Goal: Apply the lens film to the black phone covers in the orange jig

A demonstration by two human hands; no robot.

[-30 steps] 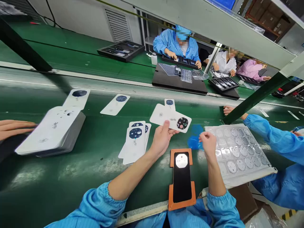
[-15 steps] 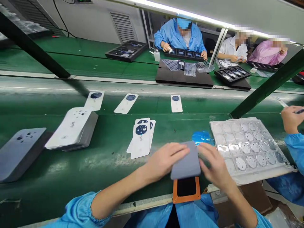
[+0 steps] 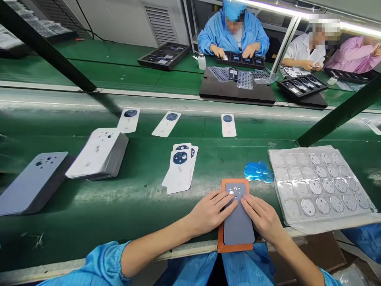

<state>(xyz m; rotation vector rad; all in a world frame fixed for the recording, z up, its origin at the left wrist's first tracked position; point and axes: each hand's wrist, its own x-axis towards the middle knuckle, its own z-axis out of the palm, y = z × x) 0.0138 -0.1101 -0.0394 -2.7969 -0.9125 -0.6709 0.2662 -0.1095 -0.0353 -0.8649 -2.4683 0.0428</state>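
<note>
A grey phone back panel (image 3: 238, 224) with camera holes at its far end lies in an orange fixture (image 3: 235, 248) at the near edge of the bench. My left hand (image 3: 208, 212) rests on the panel's upper left side, fingers stretched out over it. From the right, my right hand (image 3: 263, 216) lays its extended fingers flat on the panel's other side. Just beyond the fixture are pieces of blue film (image 3: 258, 171). White phone-shaped sheets (image 3: 179, 174) with dark camera circles overlap in a small pile left of the fixture.
Stacks of grey panels (image 3: 35, 178) and white panels (image 3: 95, 153) stand at left. A clear tray (image 3: 287, 172) of round pieces lies at right. Single white sheets (image 3: 228, 126) line the back. A green slanted post (image 3: 336, 113) rises at right; co-workers sit across the bench.
The grey panel, blurred and held over the fixture's far part before, now lies flat inside it. Both hands have come down onto it. A neighbour's hand at right has left the view.
</note>
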